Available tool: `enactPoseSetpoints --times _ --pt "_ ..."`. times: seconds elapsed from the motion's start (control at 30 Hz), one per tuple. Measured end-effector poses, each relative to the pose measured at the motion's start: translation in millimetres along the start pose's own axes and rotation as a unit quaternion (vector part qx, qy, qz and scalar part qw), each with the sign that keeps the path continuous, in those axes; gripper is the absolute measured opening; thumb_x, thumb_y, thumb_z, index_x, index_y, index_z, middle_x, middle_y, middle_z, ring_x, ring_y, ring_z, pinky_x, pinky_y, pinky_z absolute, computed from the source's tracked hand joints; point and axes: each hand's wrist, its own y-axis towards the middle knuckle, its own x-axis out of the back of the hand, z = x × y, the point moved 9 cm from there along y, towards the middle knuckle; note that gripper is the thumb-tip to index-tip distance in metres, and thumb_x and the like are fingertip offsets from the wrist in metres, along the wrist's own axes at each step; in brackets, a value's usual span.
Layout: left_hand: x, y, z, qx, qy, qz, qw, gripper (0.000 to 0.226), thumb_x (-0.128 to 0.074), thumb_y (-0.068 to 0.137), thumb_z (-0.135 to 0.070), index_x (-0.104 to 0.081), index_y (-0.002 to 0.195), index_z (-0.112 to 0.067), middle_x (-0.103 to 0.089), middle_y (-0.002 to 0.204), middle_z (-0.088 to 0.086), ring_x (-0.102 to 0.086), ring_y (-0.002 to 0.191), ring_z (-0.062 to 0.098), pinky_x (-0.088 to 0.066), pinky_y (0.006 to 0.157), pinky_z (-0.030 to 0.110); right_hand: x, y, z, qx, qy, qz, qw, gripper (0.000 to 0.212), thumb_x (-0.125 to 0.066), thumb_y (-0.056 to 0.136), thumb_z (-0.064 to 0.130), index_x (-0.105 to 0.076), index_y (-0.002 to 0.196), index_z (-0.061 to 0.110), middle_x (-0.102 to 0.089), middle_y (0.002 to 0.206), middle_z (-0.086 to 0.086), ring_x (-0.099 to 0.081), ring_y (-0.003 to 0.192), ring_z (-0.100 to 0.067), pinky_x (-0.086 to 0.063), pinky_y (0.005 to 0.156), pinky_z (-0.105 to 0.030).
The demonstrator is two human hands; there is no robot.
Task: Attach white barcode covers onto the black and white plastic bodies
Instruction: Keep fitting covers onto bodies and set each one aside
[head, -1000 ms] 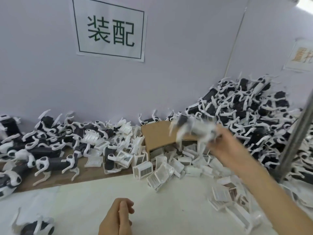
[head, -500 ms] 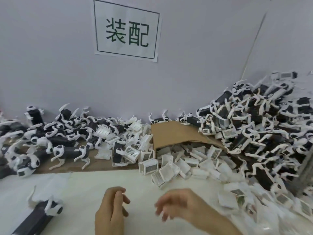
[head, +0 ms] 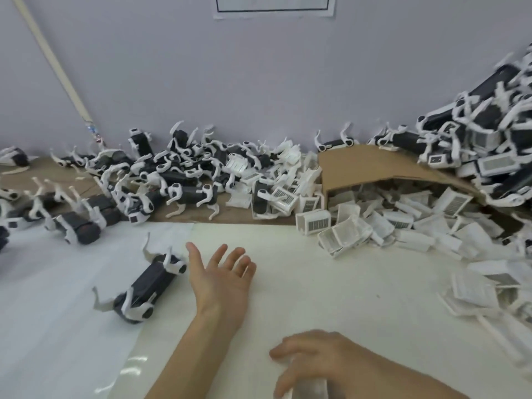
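along the wall [head: 259,82], a heap of black and white bodies [head: 489,133], highest at the right. in its middle, a cardboard box [head: 359,168] spilling white barcode covers [head: 403,223] onto the white sheet [head: 345,298]. nearer, a lone body [head: 152,279] lying on the sheet, just beside the left hand [head: 221,283] — open, fingers spread, holding nothing. at the bottom edge, the right hand [head: 331,364], fingers bent over something pale and blurred — hold impossible to tell.
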Motion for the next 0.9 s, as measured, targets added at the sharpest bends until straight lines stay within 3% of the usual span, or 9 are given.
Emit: enactPoseSetpoints --times 0.03,0.07,0.1,0.17,0.27,0.57,0.77,0.9 --pt "1 0 -2 -0.001 -0.007 -0.002 1.000 0.073 -0.049 0.089 -0.074 -0.055 0.117 -0.007 -0.063 0.088 0.010 -0.058 0.056 0.022 -0.052 0.062 0.033 1 -25 12 0.056 0.116 0.078 0.989 0.021 -0.052 0.088 0.050 -0.072 0.096 0.052 -0.062 0.112 0.033 -0.047 0.102 0.025 -0.031 0.093 0.001" --pt "1 1 -5 -0.002 -0.015 -0.004 1.000 0.075 -0.050 0.087 -0.076 -0.055 0.117 -0.008 -0.063 0.088 0.010 -0.058 0.055 0.022 -0.053 0.061 0.032 11 -29 9 0.070 0.186 0.083 0.977 0.020 -0.057 0.086 0.049 -0.065 0.105 0.052 -0.055 0.119 0.033 -0.045 0.112 0.021 -0.031 0.095 -0.003" --pt "2 2 -7 -0.003 -0.025 -0.006 1.000 0.077 -0.051 0.085 -0.077 -0.054 0.117 -0.008 -0.063 0.088 0.010 -0.058 0.055 0.022 -0.053 0.059 0.030 23 -33 -10 0.108 0.196 0.062 0.973 0.029 -0.064 0.081 0.050 -0.059 0.109 0.052 -0.051 0.122 0.031 -0.046 0.117 0.015 -0.034 0.095 -0.007" --pt "3 2 -11 -0.008 -0.044 -0.011 0.999 0.079 -0.053 0.083 -0.078 -0.053 0.118 -0.008 -0.062 0.090 0.010 -0.059 0.053 0.021 -0.054 0.056 0.028 38 -27 -24 0.087 0.185 -0.025 0.979 0.048 -0.074 0.070 0.058 -0.053 0.114 0.057 -0.049 0.125 0.034 -0.049 0.119 0.011 -0.037 0.089 -0.005" --pt "5 3 -16 -0.015 -0.064 -0.021 0.998 0.080 -0.055 0.082 -0.078 -0.051 0.119 -0.007 -0.060 0.088 0.009 -0.058 0.052 0.020 -0.053 0.055 0.026 49 -26 -36 0.047 0.186 -0.072 0.979 0.062 -0.068 0.070 0.070 -0.041 0.125 0.065 -0.041 0.130 0.045 -0.045 0.115 0.017 -0.036 0.086 -0.001" --pt "13 8 -26 -0.008 -0.131 -0.047 0.990 0.069 -0.054 0.087 -0.072 -0.053 0.106 -0.006 -0.057 0.088 0.009 -0.055 0.059 0.021 -0.051 0.055 0.026 54 -22 -49 0.003 0.202 -0.126 0.971 0.068 -0.064 0.068 0.071 -0.032 0.128 0.066 -0.030 0.142 0.039 -0.042 0.121 0.012 -0.037 0.087 -0.002" --pt "13 10 -24 0.018 -0.106 -0.047 0.993 0.013 -0.046 0.094 -0.018 -0.053 0.089 -0.008 -0.056 0.083 0.009 -0.052 0.062 0.019 -0.046 0.061 0.028 61 -25 -58 -0.011 0.226 -0.184 0.957 0.074 -0.085 0.072 0.042 -0.037 0.125 0.062 -0.039 0.133 0.034 -0.047 0.119 0.008 -0.037 0.089 -0.001" --pt "10 11 -15 0.014 -0.018 -0.053 0.998 0.027 -0.032 0.093 0.005 -0.050 0.080 -0.012 -0.055 0.077 0.006 -0.048 0.061 0.018 -0.043 0.062 0.028 69 -29 -64 -0.031 0.279 -0.216 0.935 0.070 -0.088 0.073 0.029 -0.047 0.121 0.058 -0.053 0.122 0.034 -0.052 0.116 0.007 -0.039 0.086 -0.001"
